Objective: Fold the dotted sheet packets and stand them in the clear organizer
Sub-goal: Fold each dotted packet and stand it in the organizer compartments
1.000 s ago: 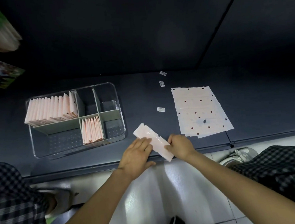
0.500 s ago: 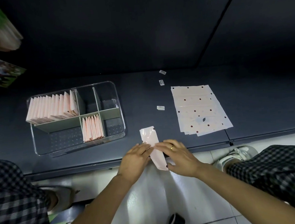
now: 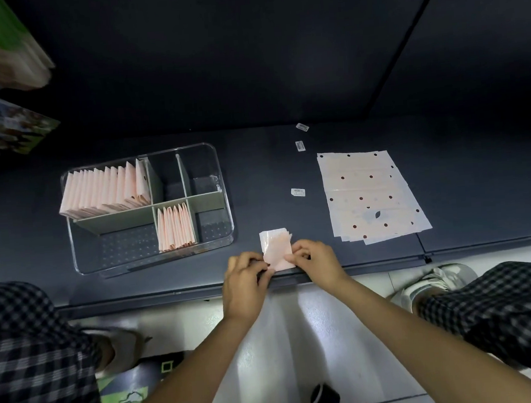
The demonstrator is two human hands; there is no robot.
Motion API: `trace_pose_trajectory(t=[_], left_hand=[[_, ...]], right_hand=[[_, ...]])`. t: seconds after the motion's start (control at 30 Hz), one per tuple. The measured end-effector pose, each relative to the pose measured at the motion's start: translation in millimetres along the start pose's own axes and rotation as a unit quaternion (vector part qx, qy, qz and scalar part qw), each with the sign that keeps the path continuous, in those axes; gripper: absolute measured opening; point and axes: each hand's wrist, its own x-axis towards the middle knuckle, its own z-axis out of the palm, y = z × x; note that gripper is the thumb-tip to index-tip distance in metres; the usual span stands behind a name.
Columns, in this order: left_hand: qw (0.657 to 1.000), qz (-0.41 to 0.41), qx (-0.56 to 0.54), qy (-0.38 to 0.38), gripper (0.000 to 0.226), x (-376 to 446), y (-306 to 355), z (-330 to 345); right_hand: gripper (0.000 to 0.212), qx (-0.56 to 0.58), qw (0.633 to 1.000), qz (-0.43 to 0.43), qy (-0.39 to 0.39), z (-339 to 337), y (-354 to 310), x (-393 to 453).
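Hands first: our left hand (image 3: pixel 247 284) and right hand (image 3: pixel 315 264) meet at the near edge of the dark tabletop (image 3: pixel 271 175), both pinching a folded pink packet (image 3: pixel 276 248) between curled fingers and thumbs. The packet lies flat on the tabletop, its far end sticking out beyond our fingertips, its near end caught between the two hands.

Up and to the left of our left hand sits the clear organizer (image 3: pixel 223 185), a tray with rounded corners split by pale green dividers (image 3: pixel 116 218). Its far-left compartment holds a long row of folded packets (image 3: pixel 104 191) standing on edge, leaning slightly, filling it from the left wall to the divider. A smaller row of packets (image 3: pixel 175 227) stands in the narrow near-middle compartment, the one closest to our left hand. We see nothing in the near-left compartment but the tray's dimpled floor; the same goes for the two far compartments on the right and the near-right one.

Beyond and to the right of our right hand lies a loose stack of flat dotted sheets (image 3: pixel 370 193), their edges fanned a little. Three small white labels (image 3: pixel 297 192) lie scattered on the tabletop between the organizer and the sheets.
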Motion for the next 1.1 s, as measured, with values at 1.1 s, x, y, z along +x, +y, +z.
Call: trace_pose_trajectory(t=[1.1], left_hand=[[0.906,0.171,0.32,-0.219,0.089,13.3,-13.6,-7.4]], right_hand=[[0.071,-0.463,0.858,-0.207,-0.084,9.8,32.3,-19.5]])
